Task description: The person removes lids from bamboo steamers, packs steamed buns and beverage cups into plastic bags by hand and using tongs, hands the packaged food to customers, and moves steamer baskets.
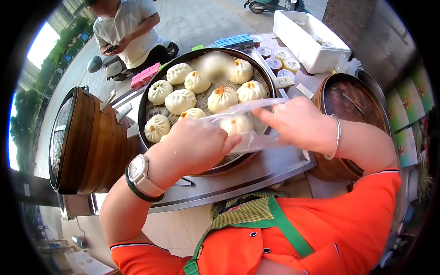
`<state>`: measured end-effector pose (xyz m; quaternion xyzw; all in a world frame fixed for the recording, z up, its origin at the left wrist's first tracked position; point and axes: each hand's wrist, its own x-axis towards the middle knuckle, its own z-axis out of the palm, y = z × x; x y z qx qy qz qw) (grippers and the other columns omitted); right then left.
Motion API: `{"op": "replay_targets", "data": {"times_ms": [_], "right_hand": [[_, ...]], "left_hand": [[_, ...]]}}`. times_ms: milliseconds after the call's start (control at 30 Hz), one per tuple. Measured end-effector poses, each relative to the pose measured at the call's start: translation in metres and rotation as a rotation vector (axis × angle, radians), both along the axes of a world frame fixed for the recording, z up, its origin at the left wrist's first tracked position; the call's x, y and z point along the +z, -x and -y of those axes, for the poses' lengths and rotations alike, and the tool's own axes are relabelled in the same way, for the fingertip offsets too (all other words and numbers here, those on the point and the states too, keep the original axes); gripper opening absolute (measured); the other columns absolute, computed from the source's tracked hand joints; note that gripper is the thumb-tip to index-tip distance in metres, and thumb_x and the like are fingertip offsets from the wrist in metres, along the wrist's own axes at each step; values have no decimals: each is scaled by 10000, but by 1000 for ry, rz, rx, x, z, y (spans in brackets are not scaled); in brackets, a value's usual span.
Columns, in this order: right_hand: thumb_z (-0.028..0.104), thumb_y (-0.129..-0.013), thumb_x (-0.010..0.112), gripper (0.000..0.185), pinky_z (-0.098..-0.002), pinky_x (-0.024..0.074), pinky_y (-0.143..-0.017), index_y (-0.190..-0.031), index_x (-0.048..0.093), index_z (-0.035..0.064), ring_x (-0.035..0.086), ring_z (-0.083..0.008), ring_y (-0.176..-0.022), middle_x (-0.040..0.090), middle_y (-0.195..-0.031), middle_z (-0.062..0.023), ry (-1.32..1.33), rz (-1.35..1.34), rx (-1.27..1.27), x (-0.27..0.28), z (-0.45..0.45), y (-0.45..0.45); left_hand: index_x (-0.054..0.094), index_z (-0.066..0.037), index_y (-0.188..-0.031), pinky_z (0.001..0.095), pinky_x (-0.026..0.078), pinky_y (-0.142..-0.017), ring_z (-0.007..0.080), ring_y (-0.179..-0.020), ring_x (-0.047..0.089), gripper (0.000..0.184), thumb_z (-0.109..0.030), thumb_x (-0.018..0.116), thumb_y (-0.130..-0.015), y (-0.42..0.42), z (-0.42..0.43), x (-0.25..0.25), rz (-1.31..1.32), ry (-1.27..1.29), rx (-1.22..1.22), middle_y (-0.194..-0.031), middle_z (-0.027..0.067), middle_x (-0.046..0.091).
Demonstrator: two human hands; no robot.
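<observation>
Nearest, one metal counter edge (229,197), running below my forearms. Next, my left hand (195,142), its thumb and fingers pinching one side of a clear plastic bag (256,144); fingertips partly hidden. My right hand (300,121), curled on the opposite side, index finger extended. Step in hand, as I judge it: stretching the bag; any further move calls for a held-open mouth and a light grip. One bun (237,124) shows through the film; inside or beneath, I cannot tell. Under both, one round steamer basket (141,103), dark raised rim, pleated buns (179,101) within. Flanking: tall steamer stack (89,142) left, lidded steamer (353,103) close right; freest room, upward. Beyond: lidded cups (290,65), white foam box (293,36), one person (130,39).
</observation>
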<state>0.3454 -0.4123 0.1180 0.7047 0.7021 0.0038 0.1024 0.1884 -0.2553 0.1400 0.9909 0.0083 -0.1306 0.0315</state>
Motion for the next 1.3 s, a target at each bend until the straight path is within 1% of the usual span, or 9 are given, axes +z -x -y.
{"op": "replay_targets", "data": {"times_ms": [167,267,600,733,900,1067,1167,1267,1300], "right_hand": [[290,-584,775,841,-364,482,-738,-1294,373,87,584,-295,-889,538,-1059,-177,77,70,-72,-11,-73,-62],[260,-548,799,912,-389,414,-904,-1315,340,81,503,-343,-1040,465,-1161,-200,227,-159,-48,-40,-89,-73],[216,-590,658,625,-340,410,-899,-1165,489,36,517,-256,-1040,540,-1118,-150,-56,-607,-43,-47,-107,-111],[405,-771,572,490,-273,483,-711,-1112,515,58,585,-160,-852,581,-1009,-110,-231,-1438,-398,-34,-109,-119],[426,-868,509,473,-219,490,-468,-1128,473,32,612,-173,-607,603,-914,-131,-139,-1985,-762,-50,-97,-99],[-57,-743,486,609,-313,382,-927,-1314,323,79,423,-153,-1127,370,-1297,-105,-416,-1684,-234,-70,-76,-59],[-21,-723,529,469,-337,411,-854,-1177,498,93,500,-240,-1008,500,-1109,-110,-625,-335,121,-74,-77,-46],[22,-729,567,236,-362,431,-774,-961,595,53,525,-300,-869,541,-938,-119,-345,-322,-44,-66,-82,-49],[62,-749,597,91,-353,435,-696,-821,585,8,523,-278,-745,544,-849,-104,-658,-414,51,-68,-85,-53]], "left_hand": [[523,-16,-1038,417,463,-685,326,-813,590,326,-231,563,-796,-85,-65,-33,99,-148,151,-895,187,601],[213,-12,-1356,376,460,-795,337,-987,548,909,-241,723,-640,-98,-71,-64,-225,-61,94,-1180,238,467],[455,-4,-1202,297,422,-850,233,-967,552,647,-76,581,-571,-107,-108,-66,116,665,208,-1029,149,574],[431,-21,-1189,289,532,-699,183,-857,610,366,-236,473,-896,-92,-141,-55,85,1460,496,-1016,130,563],[483,11,-1080,257,517,-492,158,-507,587,435,-374,399,-894,-78,-138,-59,16,1249,858,-767,101,601],[568,41,-982,284,473,-508,174,-596,600,382,-306,545,-824,-88,-124,-70,150,660,502,-667,98,594],[616,15,-918,312,469,-566,168,-628,591,301,-247,602,-769,-112,-152,-101,550,446,439,-675,105,610],[635,-7,-910,251,409,-521,112,-566,528,214,-152,591,-758,-109,-157,-72,601,838,620,-640,49,581],[631,-4,-925,226,384,-496,83,-541,494,215,-132,590,-757,-104,-164,-69,610,979,645,-623,22,557]]}}
